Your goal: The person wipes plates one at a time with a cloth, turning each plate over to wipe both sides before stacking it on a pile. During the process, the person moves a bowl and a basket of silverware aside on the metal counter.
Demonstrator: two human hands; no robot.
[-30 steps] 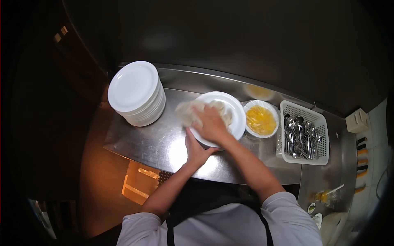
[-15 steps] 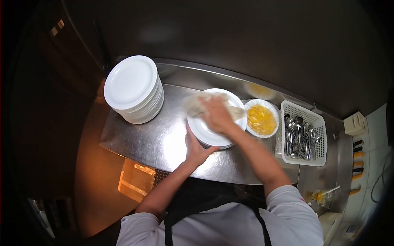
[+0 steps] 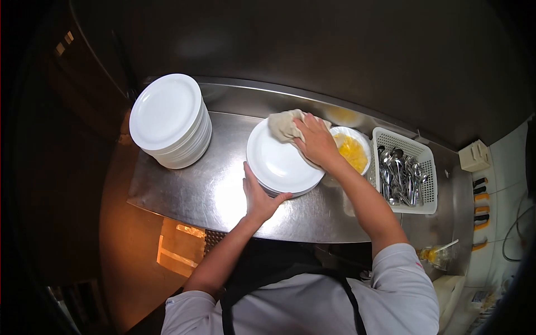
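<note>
1. Head view, nearest first: the person's grey sleeves and dark apron fill the bottom edge, both forearms reaching up over the steel tabletop (image 3: 218,192).
2. The left hand (image 3: 258,198) lies on the near rim of the plate (image 3: 279,162), thumb spread to the right along the edge and fingers flat against the left side; its grip is wide and steadies the rim rather than closing round it.
3. That plate is the top one of a short stack, white and round, lying just beyond the left hand and between the two hands.
4. The right hand (image 3: 317,142) sits on the far right rim of the plate, its grip closed on a bunched beige cloth (image 3: 285,124). The cloth spills to the left of that hand and rests on the plate's far edge.
5. Just right of the right hand stands a small white bowl (image 3: 353,151) with yellow contents, partly hidden by the wrist.
6. Further right of that grip is a white plastic basket (image 3: 424,167) full of metal spoons (image 3: 399,176).
7. Well to the left of the left hand, and a little further back, a taller stack of white plates (image 3: 167,120) stands on the tabletop's far left corner.
</note>
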